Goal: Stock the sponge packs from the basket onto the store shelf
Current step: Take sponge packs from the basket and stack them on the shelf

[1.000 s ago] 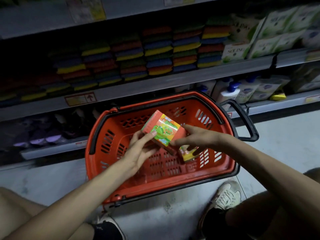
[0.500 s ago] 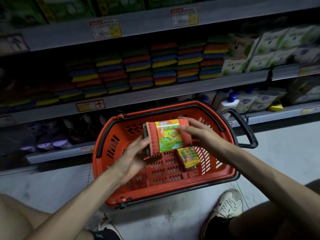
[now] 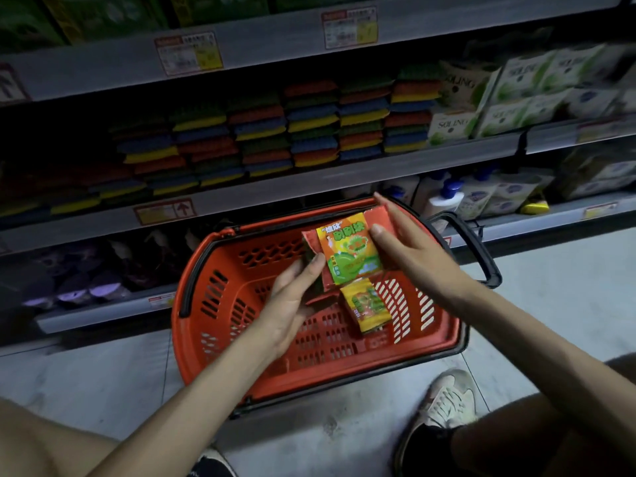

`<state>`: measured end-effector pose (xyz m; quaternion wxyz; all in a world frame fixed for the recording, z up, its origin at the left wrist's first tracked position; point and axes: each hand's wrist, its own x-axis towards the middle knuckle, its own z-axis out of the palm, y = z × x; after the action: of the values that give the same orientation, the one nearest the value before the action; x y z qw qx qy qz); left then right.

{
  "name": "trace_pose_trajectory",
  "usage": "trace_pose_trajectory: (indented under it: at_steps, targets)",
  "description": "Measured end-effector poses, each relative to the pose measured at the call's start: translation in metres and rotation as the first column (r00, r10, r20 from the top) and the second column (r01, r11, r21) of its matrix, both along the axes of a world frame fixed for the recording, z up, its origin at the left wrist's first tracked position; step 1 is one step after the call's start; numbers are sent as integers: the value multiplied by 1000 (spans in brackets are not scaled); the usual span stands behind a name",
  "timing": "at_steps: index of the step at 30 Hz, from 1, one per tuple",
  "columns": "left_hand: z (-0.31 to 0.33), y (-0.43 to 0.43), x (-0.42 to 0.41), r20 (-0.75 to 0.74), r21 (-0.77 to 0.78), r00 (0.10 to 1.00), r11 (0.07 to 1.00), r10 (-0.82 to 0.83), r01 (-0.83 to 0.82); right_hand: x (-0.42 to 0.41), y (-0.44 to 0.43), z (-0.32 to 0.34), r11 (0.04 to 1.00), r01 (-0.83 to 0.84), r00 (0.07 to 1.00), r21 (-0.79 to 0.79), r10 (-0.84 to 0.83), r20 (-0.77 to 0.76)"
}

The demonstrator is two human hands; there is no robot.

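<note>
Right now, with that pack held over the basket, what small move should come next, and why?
Probably lift the pack up and forward toward the shelf. The right hand grips it, the left hand touches its edge, and it is held over the basket. Stacked sponges sit on that shelf just behind; a second pack waits in the basket.

I'm seeing a dim aisle: the shelf point(image 3: 309, 180) is sinking into shadow at left, the floor point(image 3: 568, 270) is catching soft light, edges are bowing and blurring.
</note>
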<state>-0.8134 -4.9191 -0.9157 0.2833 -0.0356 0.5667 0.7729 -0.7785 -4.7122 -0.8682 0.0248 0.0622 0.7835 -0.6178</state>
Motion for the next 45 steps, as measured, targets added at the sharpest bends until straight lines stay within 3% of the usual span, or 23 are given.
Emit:
trace_pose_trajectory:
  at_steps: [4,6,8,10,12,15,17,20,22,24,28,32,36,40,43,45]
  targets:
    - [-28,14,-9,1,-154,1000,988,-24,23,-9,28,10,958,97,995,271,-92,-29]
    - [-48,24,-15,-51,-313,996,948,-75,55,-12,35,7,834,107,994,541,-89,-60]
    - [-72,32,-23,-204,-590,942,801,-267,100,-16,42,2,662,85,996,745,-48,-71]
    - [-94,36,-29,-231,-880,745,461,-626,114,-15,50,-1,576,31,1000,817,-15,-27]
    - [-114,40,-34,-86,-990,511,133,-855,54,-12,56,-7,548,-14,1000,837,16,6]
    - [-145,54,-46,103,-986,245,-131,-964,-104,-1,60,-12,537,-62,996,841,83,20]
    - [-162,68,-55,185,-950,128,-211,-974,-232,6,61,-16,510,-105,991,854,127,46]
    - [-177,86,-69,256,-890,-17,-229,-966,-395,14,66,-19,507,-159,980,847,184,74]
    - [-185,98,-78,301,-881,-114,-230,-947,-412,18,71,-20,535,-202,970,821,222,94]
    - [-193,109,-86,353,-885,-157,-275,-923,-376,21,75,-20,538,-222,964,813,246,101]
    - [-209,123,-95,335,-912,-114,-291,-935,-289,25,82,-21,564,-237,962,791,252,109]
    - [-200,116,-90,329,-898,-49,-297,-943,-325,20,87,-20,599,-212,971,772,222,95]
    - [-197,82,-86,326,-905,70,-333,-943,-266,15,83,-20,567,-221,970,793,214,117]
    - [-188,44,-77,284,-923,161,-315,-945,-220,7,70,-20,464,-235,961,854,241,134]
    - [-168,16,-69,202,-960,291,-248,-935,-130,1,54,-17,439,-218,971,871,185,150]
    - [-146,0,-65,109,-992,425,-122,-899,-4,-4,43,-14,434,-213,975,875,152,162]
